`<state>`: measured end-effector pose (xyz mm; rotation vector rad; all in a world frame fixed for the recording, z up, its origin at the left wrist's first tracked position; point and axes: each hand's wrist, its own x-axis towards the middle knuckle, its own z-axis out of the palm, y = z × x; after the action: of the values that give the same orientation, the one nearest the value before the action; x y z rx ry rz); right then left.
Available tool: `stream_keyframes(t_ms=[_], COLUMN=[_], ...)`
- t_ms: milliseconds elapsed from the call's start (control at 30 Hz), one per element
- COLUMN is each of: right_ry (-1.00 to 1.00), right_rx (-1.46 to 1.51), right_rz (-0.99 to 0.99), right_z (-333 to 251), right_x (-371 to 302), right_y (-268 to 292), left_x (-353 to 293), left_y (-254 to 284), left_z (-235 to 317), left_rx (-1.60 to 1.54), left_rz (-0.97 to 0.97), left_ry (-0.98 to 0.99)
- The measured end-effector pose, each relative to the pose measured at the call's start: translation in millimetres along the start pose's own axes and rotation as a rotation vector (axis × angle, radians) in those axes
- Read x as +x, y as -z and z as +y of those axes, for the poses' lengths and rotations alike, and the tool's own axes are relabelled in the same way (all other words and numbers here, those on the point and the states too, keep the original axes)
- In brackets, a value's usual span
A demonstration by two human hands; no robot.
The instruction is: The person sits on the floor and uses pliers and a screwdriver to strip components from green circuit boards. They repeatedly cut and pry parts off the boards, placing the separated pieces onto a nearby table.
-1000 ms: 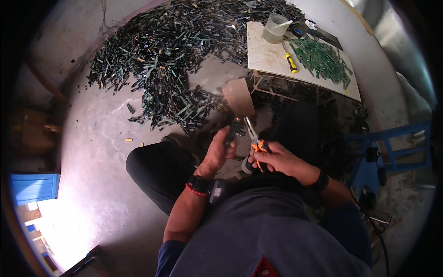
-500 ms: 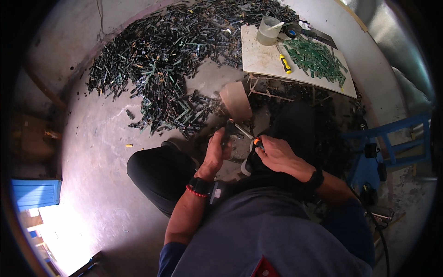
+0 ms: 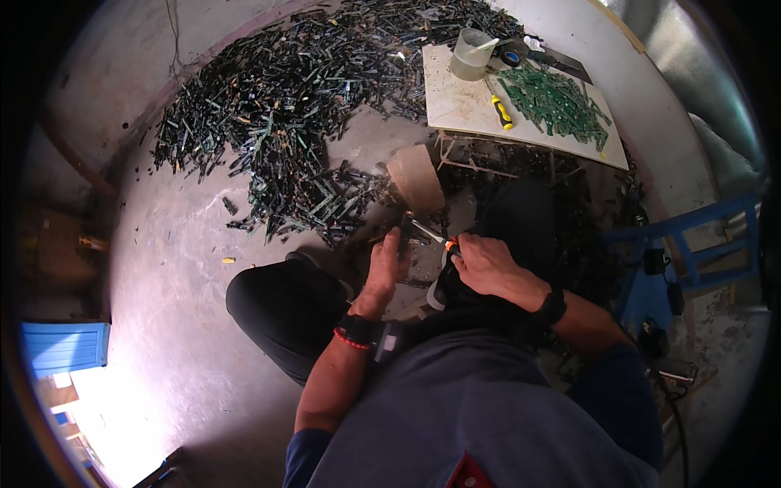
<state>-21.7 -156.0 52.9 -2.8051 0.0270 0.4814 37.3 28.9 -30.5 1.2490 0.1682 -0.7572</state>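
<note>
My left hand (image 3: 381, 273) is closed around a short dark strip (image 3: 403, 231), whose details are too dark to make out. My right hand (image 3: 491, 267) grips a screwdriver (image 3: 430, 233) by its orange and black handle. Its metal shaft slants up and left, and the tip meets or nearly meets the strip's upper end. Just beyond both hands stands a tan curved piece (image 3: 416, 176), perhaps cardboard. A large heap of dark strips (image 3: 285, 138) covers the floor ahead and to the left.
At the far right, a low board table (image 3: 455, 114) bears a cloudy plastic beaker (image 3: 472, 55), a yellow and black screwdriver (image 3: 501, 112), a roll of tape (image 3: 510, 58) and green strips (image 3: 553, 102). A blue chair (image 3: 691, 244) stands at right. My bent knees flank the work.
My left hand's fingers have shifted slightly around the strip. The screwdriver stays at the strip's upper end, its angle a little flatter.
</note>
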Motion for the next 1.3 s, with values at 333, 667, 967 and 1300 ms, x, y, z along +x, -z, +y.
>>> stream_keyframes(t_ms=[333,667,967,1300], right_ry=[0.028,0.036,0.003,-0.238], right_rx=[-0.138,-0.157,-0.011,0.867], right_rz=[-0.142,-0.424,-0.498,-0.646], right_z=[3,-3,1,20], right_x=[15,32,39,34], right_y=[8,27,27,-5], left_x=[17,2,2,4], left_y=[-3,-18,-17,-17], left_z=[-29,-19,-18,-16], left_rx=[0.495,0.641,0.750,0.707], left_rz=[0.185,0.253,0.280,0.275], left_ry=[-0.545,-0.429,-0.422,-0.444])
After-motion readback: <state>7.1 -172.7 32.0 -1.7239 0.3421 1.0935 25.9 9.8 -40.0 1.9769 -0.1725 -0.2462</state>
